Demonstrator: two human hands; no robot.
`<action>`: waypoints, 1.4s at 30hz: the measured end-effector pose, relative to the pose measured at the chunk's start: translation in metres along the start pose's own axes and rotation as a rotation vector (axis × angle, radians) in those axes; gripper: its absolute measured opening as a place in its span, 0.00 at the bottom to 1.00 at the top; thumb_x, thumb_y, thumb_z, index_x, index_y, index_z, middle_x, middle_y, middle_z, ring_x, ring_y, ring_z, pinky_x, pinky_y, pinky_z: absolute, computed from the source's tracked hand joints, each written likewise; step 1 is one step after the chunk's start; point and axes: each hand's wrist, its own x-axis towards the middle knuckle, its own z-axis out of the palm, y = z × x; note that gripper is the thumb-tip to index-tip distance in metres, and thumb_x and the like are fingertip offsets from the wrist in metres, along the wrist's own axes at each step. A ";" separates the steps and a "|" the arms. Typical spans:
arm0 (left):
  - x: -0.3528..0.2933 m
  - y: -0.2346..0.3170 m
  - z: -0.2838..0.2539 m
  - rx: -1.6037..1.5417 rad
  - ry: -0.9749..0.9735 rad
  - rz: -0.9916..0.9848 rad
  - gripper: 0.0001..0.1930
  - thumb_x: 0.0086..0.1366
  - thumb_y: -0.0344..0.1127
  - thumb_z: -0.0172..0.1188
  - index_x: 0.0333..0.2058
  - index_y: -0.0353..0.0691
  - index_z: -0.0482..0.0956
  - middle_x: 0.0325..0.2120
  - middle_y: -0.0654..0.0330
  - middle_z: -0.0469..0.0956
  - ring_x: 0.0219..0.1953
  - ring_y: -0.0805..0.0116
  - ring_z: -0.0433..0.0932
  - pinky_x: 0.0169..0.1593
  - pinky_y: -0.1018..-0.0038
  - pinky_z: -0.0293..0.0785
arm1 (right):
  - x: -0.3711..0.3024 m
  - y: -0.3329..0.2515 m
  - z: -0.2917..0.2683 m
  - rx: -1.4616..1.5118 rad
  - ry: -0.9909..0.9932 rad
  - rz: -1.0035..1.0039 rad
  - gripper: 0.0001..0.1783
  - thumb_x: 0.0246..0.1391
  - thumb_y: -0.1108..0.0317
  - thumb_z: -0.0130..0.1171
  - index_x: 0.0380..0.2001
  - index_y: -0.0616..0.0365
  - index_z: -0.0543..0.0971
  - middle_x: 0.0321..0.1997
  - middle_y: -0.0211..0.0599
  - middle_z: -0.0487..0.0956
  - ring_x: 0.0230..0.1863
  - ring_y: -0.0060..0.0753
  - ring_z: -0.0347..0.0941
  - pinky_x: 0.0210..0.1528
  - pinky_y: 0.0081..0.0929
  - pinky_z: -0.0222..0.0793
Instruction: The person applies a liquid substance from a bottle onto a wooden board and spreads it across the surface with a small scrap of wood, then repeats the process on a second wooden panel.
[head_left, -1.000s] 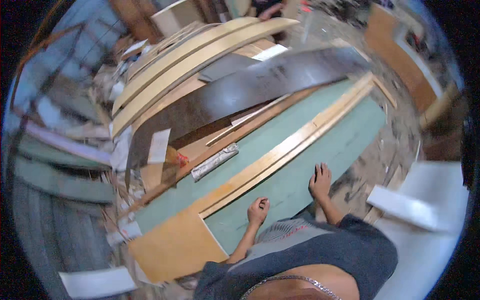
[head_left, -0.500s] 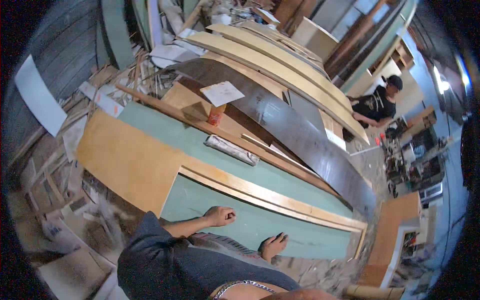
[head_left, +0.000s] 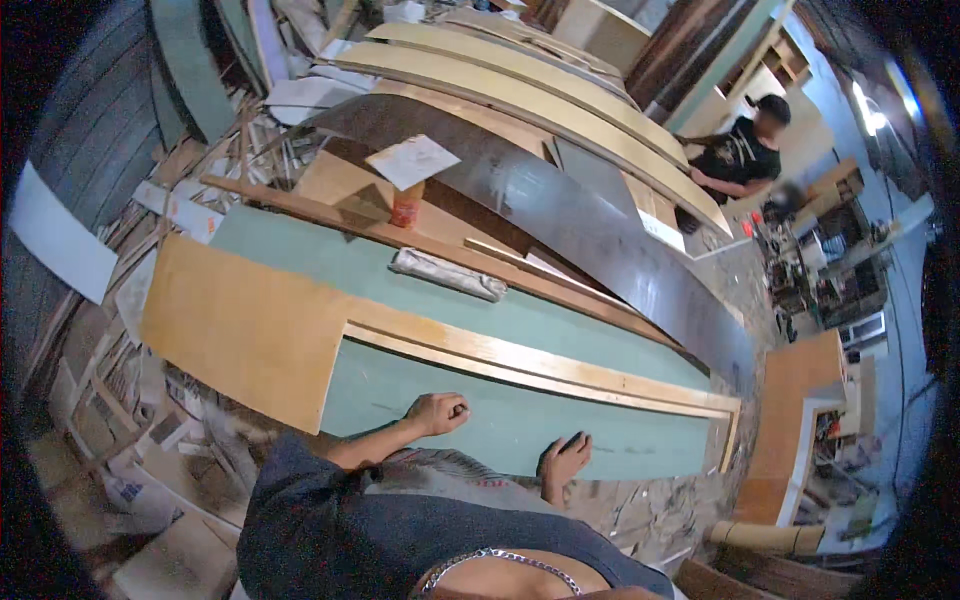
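My left hand [head_left: 437, 413] is closed in a loose curl just above the green board [head_left: 500, 428]; whether anything is inside its fingers stays hidden. To the right, my right hand [head_left: 565, 460] hovers by the near edge of the same board, fingers bent together around a small dark spot too tiny to name. A pale wooden frame strip [head_left: 520, 362] runs across the board beyond both hands, joined on the left to a wide yellowish wood panel [head_left: 240, 325]. Farther back on the green surface lies a whitish wrapped roll [head_left: 447, 274].
An orange-red can [head_left: 406, 205] with a white flat piece [head_left: 412, 161] on top stands behind a long brown batten [head_left: 330, 213]. Beyond lie a dark glossy board [head_left: 520, 200] and curved yellow panels [head_left: 520, 95]. A co-worker [head_left: 745, 150] is at far right. Wood scraps [head_left: 140, 390] litter the left.
The whole view has shifted, so the boards appear a little higher and farther left. Both hands stay over the near board, the right one slightly farther from the left.
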 end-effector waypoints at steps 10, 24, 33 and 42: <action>-0.010 -0.004 0.000 0.001 -0.004 -0.040 0.10 0.60 0.45 0.61 0.35 0.46 0.79 0.26 0.63 0.79 0.25 0.67 0.79 0.33 0.69 0.76 | -0.011 -0.006 -0.002 -0.008 0.063 -0.070 0.29 0.57 0.59 0.51 0.59 0.65 0.66 0.64 0.57 0.64 0.62 0.60 0.59 0.65 0.51 0.52; -0.071 -0.042 -0.100 -0.371 1.073 -0.041 0.12 0.60 0.42 0.64 0.32 0.38 0.81 0.28 0.64 0.80 0.29 0.77 0.75 0.34 0.79 0.72 | 0.047 -0.065 -0.029 0.185 0.221 -0.487 0.47 0.45 0.46 0.68 0.62 0.63 0.65 0.62 0.49 0.69 0.64 0.50 0.62 0.66 0.48 0.49; -0.234 -0.169 -0.195 -0.146 1.884 -0.538 0.17 0.70 0.41 0.47 0.47 0.34 0.74 0.46 0.55 0.75 0.48 0.59 0.75 0.53 0.63 0.72 | 0.115 -0.188 -0.043 0.067 -0.247 -0.788 0.55 0.40 0.48 0.72 0.68 0.51 0.55 0.66 0.37 0.64 0.69 0.38 0.57 0.71 0.65 0.29; -0.228 -0.164 -0.191 -1.097 1.580 -0.375 0.31 0.70 0.58 0.39 0.62 0.41 0.63 0.60 0.57 0.69 0.58 0.59 0.69 0.57 0.61 0.68 | 0.139 -0.190 -0.015 -0.031 -0.610 -0.890 0.53 0.38 0.44 0.72 0.66 0.46 0.59 0.54 0.36 0.75 0.59 0.40 0.69 0.70 0.65 0.34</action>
